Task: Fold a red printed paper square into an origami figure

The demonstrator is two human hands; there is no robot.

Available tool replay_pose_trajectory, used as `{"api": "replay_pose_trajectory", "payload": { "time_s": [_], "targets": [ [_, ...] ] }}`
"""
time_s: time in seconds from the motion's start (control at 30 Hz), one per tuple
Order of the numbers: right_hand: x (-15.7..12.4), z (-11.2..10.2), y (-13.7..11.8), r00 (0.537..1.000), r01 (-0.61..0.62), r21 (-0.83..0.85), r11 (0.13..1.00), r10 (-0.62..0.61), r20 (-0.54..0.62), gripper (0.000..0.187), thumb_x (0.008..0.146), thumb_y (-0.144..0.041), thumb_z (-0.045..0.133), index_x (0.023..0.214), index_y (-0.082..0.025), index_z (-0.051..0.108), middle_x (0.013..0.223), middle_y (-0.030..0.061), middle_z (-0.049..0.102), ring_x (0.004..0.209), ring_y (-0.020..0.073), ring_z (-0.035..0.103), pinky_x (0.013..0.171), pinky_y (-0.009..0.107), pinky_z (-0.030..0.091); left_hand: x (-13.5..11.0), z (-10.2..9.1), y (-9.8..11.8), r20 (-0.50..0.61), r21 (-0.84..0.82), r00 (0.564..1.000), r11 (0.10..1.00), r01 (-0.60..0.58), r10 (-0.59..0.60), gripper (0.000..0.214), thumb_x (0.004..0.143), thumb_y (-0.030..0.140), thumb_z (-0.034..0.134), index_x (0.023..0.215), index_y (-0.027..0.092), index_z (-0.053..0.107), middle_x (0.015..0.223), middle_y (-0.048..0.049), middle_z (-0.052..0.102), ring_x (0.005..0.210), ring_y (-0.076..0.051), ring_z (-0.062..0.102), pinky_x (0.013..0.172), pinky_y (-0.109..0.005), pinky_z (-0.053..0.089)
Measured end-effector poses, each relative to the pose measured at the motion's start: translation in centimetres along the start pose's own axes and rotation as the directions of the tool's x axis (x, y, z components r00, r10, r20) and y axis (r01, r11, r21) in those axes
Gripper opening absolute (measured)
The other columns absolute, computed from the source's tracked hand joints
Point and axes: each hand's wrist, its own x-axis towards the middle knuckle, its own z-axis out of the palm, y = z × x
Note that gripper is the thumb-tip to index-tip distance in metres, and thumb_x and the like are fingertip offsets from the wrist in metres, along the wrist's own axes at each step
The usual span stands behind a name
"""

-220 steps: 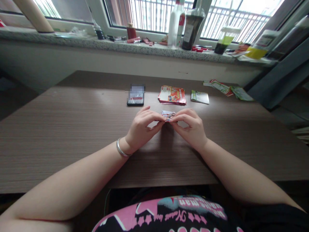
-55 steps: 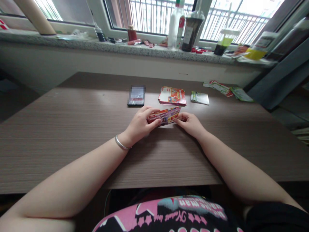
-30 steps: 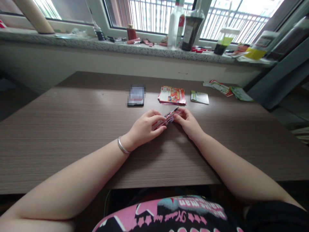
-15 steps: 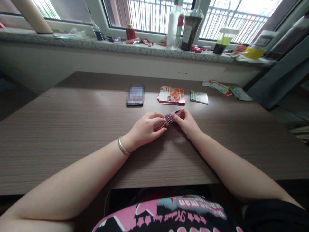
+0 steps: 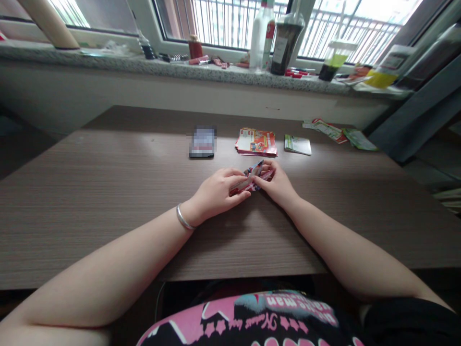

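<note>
A small folded strip of red printed paper (image 5: 251,176) is pinched between both hands just above the brown wooden table (image 5: 108,192). My left hand (image 5: 216,193), with a silver bangle on the wrist, grips the paper's left end with curled fingers. My right hand (image 5: 275,183) pinches the right end, and a flap of the paper stands up between the thumbs. Behind the hands lies a stack of red and orange leaflets (image 5: 256,142).
A dark phone (image 5: 202,142) lies left of the leaflet stack. A green leaflet (image 5: 297,144) and more papers (image 5: 338,133) lie to the right. The stone windowsill (image 5: 144,65) carries bottles (image 5: 273,36), cups and small items. A dark panel (image 5: 418,110) leans at right.
The paper went from a wide flat strip to a narrower folded one. Both hands drew closer together, and a flap is now lifted between them.
</note>
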Motion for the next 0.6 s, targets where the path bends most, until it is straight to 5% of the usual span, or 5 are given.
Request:
{"api": "replay_pose_trajectory", "payload": {
  "time_s": [0.33,0.6],
  "targets": [
    [0.8,-0.7,1.3,1.0,0.015,0.025,1.0,-0.014,-0.023,0.054,0.069,-0.03,0.074,0.116,-0.023,0.049,0.11,0.0071,0.069,0.1,0.0219,0.067,0.096,0.044,0.05,-0.2,-0.3,0.1,-0.013,-0.112,1.0,0.994,0.009,-0.011,0.046,0.081,0.032,0.067,0.123,0.019,0.055,0.114,-0.0073,0.065,0.099,-0.021,0.063,0.088,-0.035,0.052],
    [1.4,-2.0,1.8,0.998,-0.048,0.029,0.998,0.046,0.05,0.054,0.072,-0.028,0.073,0.121,-0.024,0.05,0.114,0.0071,0.068,0.102,0.0221,0.066,0.097,0.047,0.05,-0.2,0.1,-1.7,0.063,-0.051,0.99,0.991,-0.12,0.123,0.053,0.079,0.027,0.07,0.129,0.02,0.056,0.13,-0.0117,0.059,0.116,-0.024,0.059,0.101,-0.039,0.048]
  ]
}}
